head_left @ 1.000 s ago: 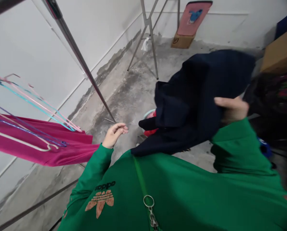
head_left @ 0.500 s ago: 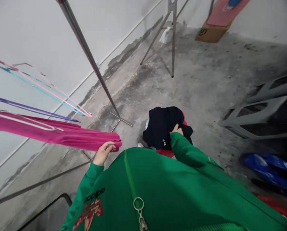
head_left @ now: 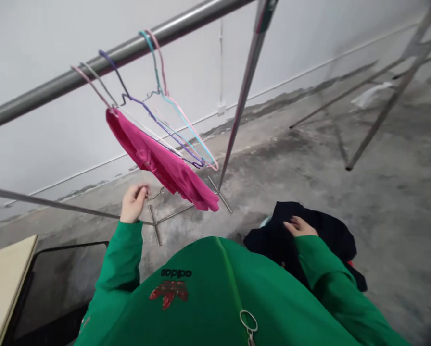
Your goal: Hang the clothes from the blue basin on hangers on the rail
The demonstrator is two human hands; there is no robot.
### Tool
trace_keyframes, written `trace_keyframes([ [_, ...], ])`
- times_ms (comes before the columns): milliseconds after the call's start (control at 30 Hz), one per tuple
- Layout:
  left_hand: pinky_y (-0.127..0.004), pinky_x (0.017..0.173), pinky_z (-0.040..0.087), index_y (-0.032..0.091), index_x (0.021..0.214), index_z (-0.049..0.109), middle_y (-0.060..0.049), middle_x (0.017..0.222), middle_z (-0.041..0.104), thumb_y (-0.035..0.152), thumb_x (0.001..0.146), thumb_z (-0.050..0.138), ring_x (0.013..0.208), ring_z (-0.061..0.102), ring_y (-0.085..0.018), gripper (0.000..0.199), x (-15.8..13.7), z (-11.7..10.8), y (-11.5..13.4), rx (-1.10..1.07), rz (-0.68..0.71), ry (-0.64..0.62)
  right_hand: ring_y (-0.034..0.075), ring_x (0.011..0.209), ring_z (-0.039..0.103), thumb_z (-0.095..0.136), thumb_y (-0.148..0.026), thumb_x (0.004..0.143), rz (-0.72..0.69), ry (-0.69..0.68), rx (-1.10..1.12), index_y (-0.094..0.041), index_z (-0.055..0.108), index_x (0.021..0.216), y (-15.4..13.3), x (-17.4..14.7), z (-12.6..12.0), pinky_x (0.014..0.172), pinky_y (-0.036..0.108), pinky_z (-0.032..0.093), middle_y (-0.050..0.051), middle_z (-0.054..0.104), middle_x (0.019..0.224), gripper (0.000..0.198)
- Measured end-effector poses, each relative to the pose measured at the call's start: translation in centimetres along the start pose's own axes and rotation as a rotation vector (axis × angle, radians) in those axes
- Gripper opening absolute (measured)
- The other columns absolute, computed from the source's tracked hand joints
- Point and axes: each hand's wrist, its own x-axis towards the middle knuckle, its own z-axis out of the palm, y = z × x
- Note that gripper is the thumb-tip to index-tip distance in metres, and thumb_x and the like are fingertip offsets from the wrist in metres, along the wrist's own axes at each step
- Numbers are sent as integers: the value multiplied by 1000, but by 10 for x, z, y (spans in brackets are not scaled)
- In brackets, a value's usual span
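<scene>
Bright-pink cloth garment (head_left: 168, 173) up on grey metal rail (head_left: 57, 86) w/ bare purple wire hanger (head_left: 116, 72) alongside; dark navy cloth garment (head_left: 329, 235) not up, low nr floor under R hand (head_left: 299, 227) (can't tell grip), L hand (head_left: 134, 203) curled narrow, hold unclear.

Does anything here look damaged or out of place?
Mostly the wall: a ragged, patchy band runs along its base by the floor, as if worn. The dark garment at the right hand lies bunched, while the pink garment hangs.
</scene>
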Motion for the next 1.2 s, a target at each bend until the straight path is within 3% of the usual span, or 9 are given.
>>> trace_keyframes([
  [167, -30, 104, 41, 19, 118, 56, -11, 126, 58, 57, 73, 67, 121, 53, -18, 59, 71, 5, 18, -165, 271, 204, 33, 124, 52, 60, -67, 71, -722, -305, 143, -17, 48, 133, -167, 12, 58, 107, 52, 40, 19, 50, 136, 81],
  [267, -34, 96, 47, 16, 109, 58, -10, 108, 66, 63, 66, 70, 105, 62, -21, 65, 96, 24, 35, -336, 203, 52, 32, 131, 45, 61, -66, 72, -952, -242, 210, -11, 37, 141, -260, 8, 81, 110, 52, 36, 22, 42, 143, 92],
  [367, -36, 83, 53, 12, 91, 62, -6, 82, 68, 57, 56, 80, 82, 66, -21, 60, 89, 35, 52, -376, 55, -143, 30, 129, 47, 54, -58, 81, -960, -193, 226, -12, 37, 141, -315, -5, 98, 109, 48, 38, 18, 47, 140, 78],
  [533, -40, 84, 54, 14, 98, 64, -7, 86, 69, 54, 56, 81, 90, 68, -27, 60, 37, 29, 72, -630, -20, -417, 23, 112, 59, 35, -28, 90, -974, -100, 218, -20, 51, 128, -338, -31, 115, 97, 42, 50, 10, 62, 121, 42],
  [733, -42, 108, 40, 20, 110, 63, -9, 108, 66, 70, 65, 66, 121, 55, -30, 67, 3, 39, 72, -687, 122, -241, 27, 104, 56, 52, -25, 82, -1139, 477, 272, -24, 40, 125, -353, -79, 91, 90, 50, 48, 12, 53, 108, 44],
  [800, -41, 111, 34, 20, 104, 65, -10, 107, 65, 78, 66, 57, 125, 50, -30, 70, 2, 46, 72, -609, 156, -227, 28, 101, 54, 63, -33, 78, -1219, 553, 237, -27, 39, 126, -359, -92, 82, 89, 51, 47, 11, 50, 106, 55],
  [933, -44, 115, 22, 18, 82, 65, -12, 96, 63, 87, 60, 48, 124, 45, -35, 75, 6, 54, 78, -336, 360, -219, 30, 101, 50, 66, -39, 77, -1253, 447, 18, -22, 45, 129, -367, -97, 83, 86, 47, 45, 13, 52, 108, 59],
  [1033, -48, 115, 9, 18, 76, 64, -12, 95, 63, 89, 62, 42, 122, 43, -37, 75, 8, 54, 85, -125, 517, -216, 27, 89, 53, 55, -30, 83, -1202, 385, -99, -20, 57, 116, -370, -86, 92, 74, 42, 43, 12, 58, 96, 34],
  [1200, -43, 114, 14, 20, 89, 66, -12, 106, 63, 90, 65, 33, 123, 43, -33, 81, 10, 45, 82, -51, 606, -270, 19, 69, 51, 49, -24, 80, -1205, 74, 193, -21, 56, 79, -373, -90, 82, 68, 37, 42, 5, 55, 71, 8],
])
